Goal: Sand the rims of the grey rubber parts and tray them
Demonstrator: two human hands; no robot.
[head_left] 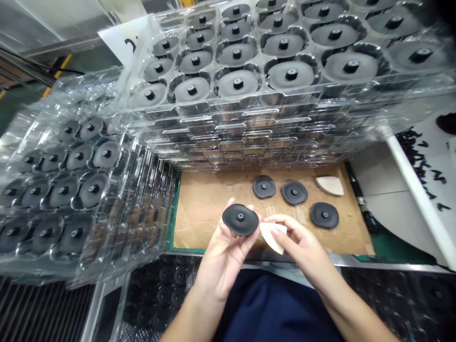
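Note:
My left hand [228, 251] grips a black oval disc [245, 223] by its edges, its flat face with a small central stub turned up toward me. Beside it, my right hand [297, 237] pinches a white wedge-shaped pad [271, 237] with one curved edge. The pad's tip comes close to the disc's right rim; whether they touch I cannot tell. On the cardboard beyond my hands lie three similar black discs: one disc [264, 187], a second disc [294, 192] and a third disc [324, 215]. Another pale wedge pad [329, 185] rests near the right corner.
Stacked clear plastic trays [228, 114] with several black discs rise behind the cardboard mat [199, 204]. A second tray stack [117, 204] stands at the left. At right, small black parts [416, 156] lie on a white surface past a white edge [409, 175].

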